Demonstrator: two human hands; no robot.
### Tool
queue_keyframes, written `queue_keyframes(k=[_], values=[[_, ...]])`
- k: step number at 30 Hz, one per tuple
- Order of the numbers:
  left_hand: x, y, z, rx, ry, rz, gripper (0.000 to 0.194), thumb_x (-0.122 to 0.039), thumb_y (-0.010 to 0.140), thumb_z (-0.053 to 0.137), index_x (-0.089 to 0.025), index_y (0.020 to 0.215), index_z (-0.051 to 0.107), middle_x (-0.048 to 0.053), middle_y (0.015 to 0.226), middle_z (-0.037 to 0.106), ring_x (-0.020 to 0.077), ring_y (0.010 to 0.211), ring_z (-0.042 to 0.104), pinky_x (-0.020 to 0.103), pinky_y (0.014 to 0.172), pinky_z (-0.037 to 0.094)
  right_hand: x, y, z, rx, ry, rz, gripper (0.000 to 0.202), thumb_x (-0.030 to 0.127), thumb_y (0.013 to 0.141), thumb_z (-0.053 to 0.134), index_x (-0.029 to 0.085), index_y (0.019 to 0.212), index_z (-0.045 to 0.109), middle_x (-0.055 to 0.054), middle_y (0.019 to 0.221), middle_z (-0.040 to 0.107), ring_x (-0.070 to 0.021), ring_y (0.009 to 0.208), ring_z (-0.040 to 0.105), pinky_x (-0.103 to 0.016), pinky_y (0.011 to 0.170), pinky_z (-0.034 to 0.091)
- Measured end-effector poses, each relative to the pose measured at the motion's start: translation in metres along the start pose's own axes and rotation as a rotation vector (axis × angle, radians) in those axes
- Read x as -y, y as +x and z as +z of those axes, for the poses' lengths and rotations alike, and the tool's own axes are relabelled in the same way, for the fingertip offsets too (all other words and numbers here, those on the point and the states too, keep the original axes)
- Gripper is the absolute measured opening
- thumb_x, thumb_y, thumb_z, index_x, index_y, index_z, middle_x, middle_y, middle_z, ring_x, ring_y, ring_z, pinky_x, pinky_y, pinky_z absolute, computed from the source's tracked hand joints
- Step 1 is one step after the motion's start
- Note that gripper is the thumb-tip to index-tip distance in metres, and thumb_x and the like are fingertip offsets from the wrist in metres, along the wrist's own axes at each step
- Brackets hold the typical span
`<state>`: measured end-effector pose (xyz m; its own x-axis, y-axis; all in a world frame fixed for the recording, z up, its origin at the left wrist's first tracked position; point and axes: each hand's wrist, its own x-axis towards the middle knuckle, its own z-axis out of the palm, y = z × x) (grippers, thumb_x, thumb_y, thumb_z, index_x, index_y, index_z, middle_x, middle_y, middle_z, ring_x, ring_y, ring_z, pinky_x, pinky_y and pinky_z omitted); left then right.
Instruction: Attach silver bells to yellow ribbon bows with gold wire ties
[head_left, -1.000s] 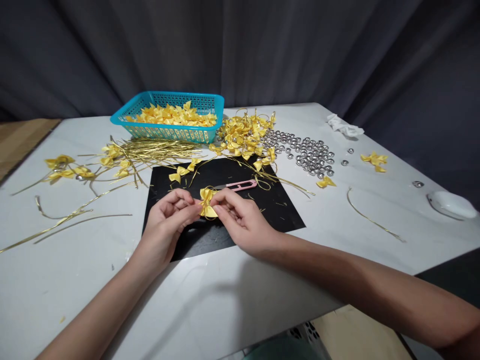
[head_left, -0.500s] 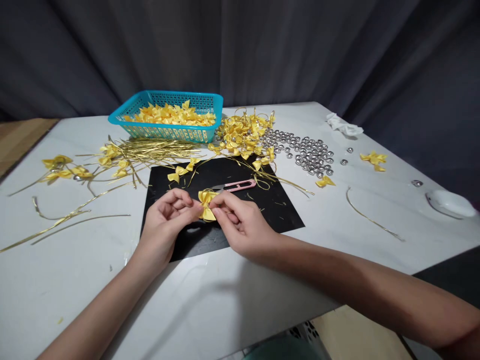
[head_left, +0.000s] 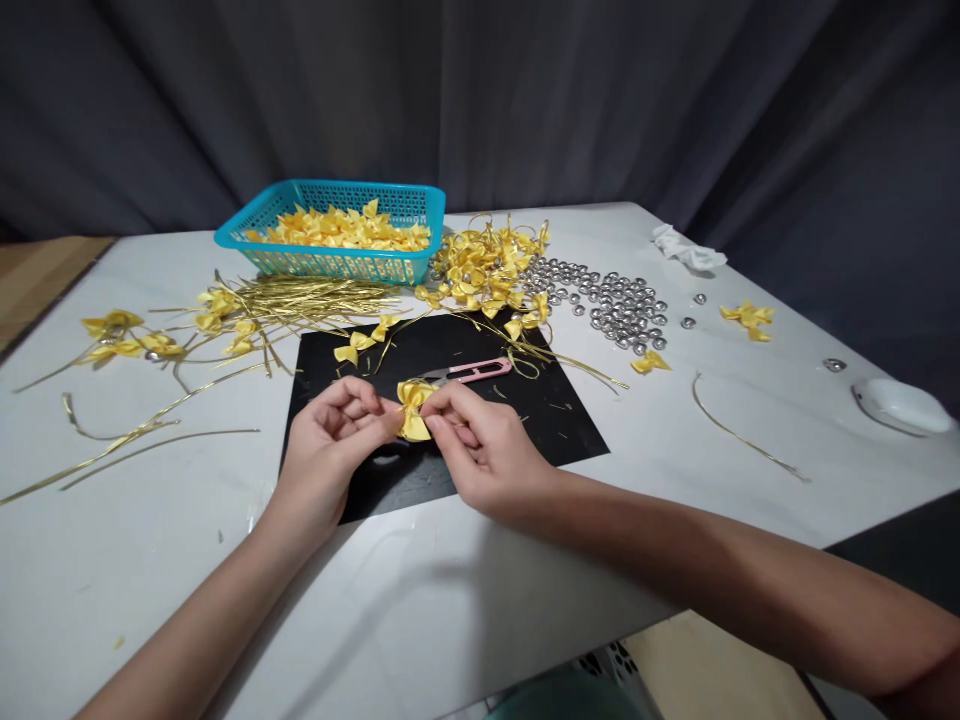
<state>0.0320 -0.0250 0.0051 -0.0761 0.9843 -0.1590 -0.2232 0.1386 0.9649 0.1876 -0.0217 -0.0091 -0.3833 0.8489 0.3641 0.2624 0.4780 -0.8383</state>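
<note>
A yellow ribbon bow is held upright between my two hands, over the black mat. My left hand pinches its left side with thumb and forefinger. On the right side, my right hand has its thumb and forefinger closed on the bow's edge. Fingertips partly cover the bow's middle. Just behind it, pink-handled thread snips lie on the mat among small gold clippings.
Behind stands a blue basket of yellow bows. Gold cords lie before it. A pile of corded bows and silver beads are right of it. A white dish sits at the far right of the table.
</note>
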Motion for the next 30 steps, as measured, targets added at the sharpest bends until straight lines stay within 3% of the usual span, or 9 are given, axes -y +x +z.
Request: queue_keyframes(k=[12, 30], values=[[0.0011, -0.0005, 0.0008, 0.024, -0.020, 0.038, 0.022, -0.013, 0.062, 0.074, -0.018, 0.062, 0.053, -0.005, 0.061, 0.064, 0.0056, 0.058, 0.056, 0.012, 0.057, 0.045, -0.0009, -0.0012, -0.0003, 0.008, 0.036, 0.000, 0.006, 0.016, 0.089, 0.041, 0.019, 0.086, 0.044, 0.007, 0.060, 0.039, -0.0058, 0.048, 0.035, -0.019, 0.051, 0.029], [0.0053, 0.0003, -0.0005, -0.034, 0.023, 0.079, 0.024, -0.015, 0.061, 0.076, -0.017, 0.061, 0.052, -0.004, 0.062, 0.068, 0.0045, 0.057, 0.058, 0.011, 0.057, 0.046, -0.0029, -0.0010, -0.0002, 0.013, 0.049, 0.008, 0.006, 0.015, 0.089, 0.041, 0.019, 0.086, 0.045, 0.007, 0.061, 0.039, -0.0047, 0.047, 0.033, -0.019, 0.050, 0.029]])
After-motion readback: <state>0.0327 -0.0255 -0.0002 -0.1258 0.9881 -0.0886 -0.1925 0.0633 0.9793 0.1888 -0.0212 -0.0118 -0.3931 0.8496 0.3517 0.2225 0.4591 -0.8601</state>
